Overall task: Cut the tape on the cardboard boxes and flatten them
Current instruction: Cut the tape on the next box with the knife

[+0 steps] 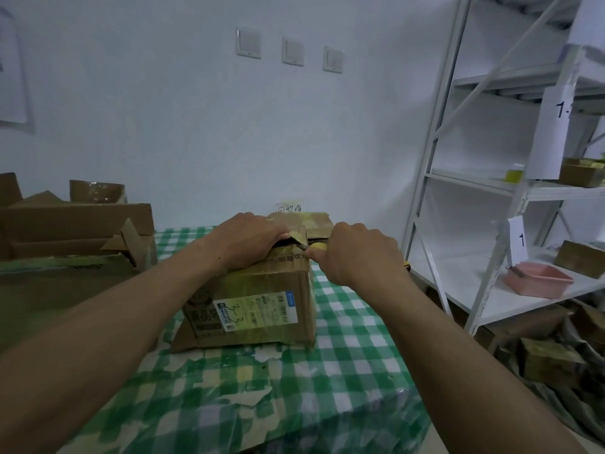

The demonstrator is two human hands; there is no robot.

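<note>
The yellow-handled knife (316, 246) works at the top seam of the cardboard box (262, 286), just beside the left hand (252, 237), whose fingers curl over a raised flap edge. A slip toward that hand could cut it, and a weak hold might let the box skid on the checked cloth. The right hand (353, 253) has its fingers wrapped tight round the knife handle. The box stands mid-counter (327, 371), worn and dented, with glossy yellowish tape over it and a printed label (258, 311) on its near face.
</note>
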